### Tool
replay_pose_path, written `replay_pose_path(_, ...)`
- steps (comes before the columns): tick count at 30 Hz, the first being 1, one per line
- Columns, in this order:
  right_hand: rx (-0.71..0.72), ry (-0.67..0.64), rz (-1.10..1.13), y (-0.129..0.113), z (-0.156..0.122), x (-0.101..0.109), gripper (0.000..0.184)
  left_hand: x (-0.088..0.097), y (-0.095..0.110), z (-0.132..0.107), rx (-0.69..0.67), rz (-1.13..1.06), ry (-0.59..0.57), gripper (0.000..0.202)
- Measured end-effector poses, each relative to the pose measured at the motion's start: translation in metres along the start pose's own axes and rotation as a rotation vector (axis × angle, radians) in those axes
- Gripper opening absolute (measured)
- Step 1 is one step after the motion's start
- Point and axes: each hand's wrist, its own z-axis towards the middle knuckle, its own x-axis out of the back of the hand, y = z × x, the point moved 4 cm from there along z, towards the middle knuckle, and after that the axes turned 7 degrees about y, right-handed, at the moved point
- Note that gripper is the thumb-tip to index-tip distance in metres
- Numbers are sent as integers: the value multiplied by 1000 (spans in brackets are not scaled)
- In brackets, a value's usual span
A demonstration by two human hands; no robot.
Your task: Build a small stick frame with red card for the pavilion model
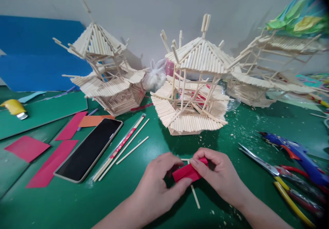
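Observation:
Between my two hands, low over the green table, is a small strip of red paper (187, 173). My left hand (161, 181) is closed on its left end, thumb along the lower edge. My right hand (216, 170) pinches the right end, thumb on top. A thin wooden stick (195, 197) shows below the paper; whether a hand touches it is hidden. Just beyond my hands stands a pagoda-like model (197, 95) built of wooden sticks. To the left lie loose sticks (132, 150) and wrapped chopsticks (120, 147).
A phone (88, 150) and red paper pieces (52, 164) lie left. Scissors (262, 160), pliers (295, 177) and a blue glue gun (298, 157) are at the right. More stick models (110, 75) stand behind, near a blue board (41, 54). A yellow cutter (14, 107) lies far left.

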Motion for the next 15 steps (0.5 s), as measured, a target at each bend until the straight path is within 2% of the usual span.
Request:
replay_pose_path(5, -37, -2, 39, 3, -1, 0, 23, 0, -1, -3, -57, 70, 68, 6)
replay_pose_path(9, -101, -38, 122, 5, 1, -2, 26, 2, 2, -4, -142, 14, 148, 27)
replay_pose_path(11, -123, -66, 156, 6, 2, -4, 27, 2, 4, -3, -176, -34, 145, 26)
replay_pose_path(15, -141, -134, 181, 6, 1, -7, 25, 7, 4, -1, -133, -148, 179, 20)
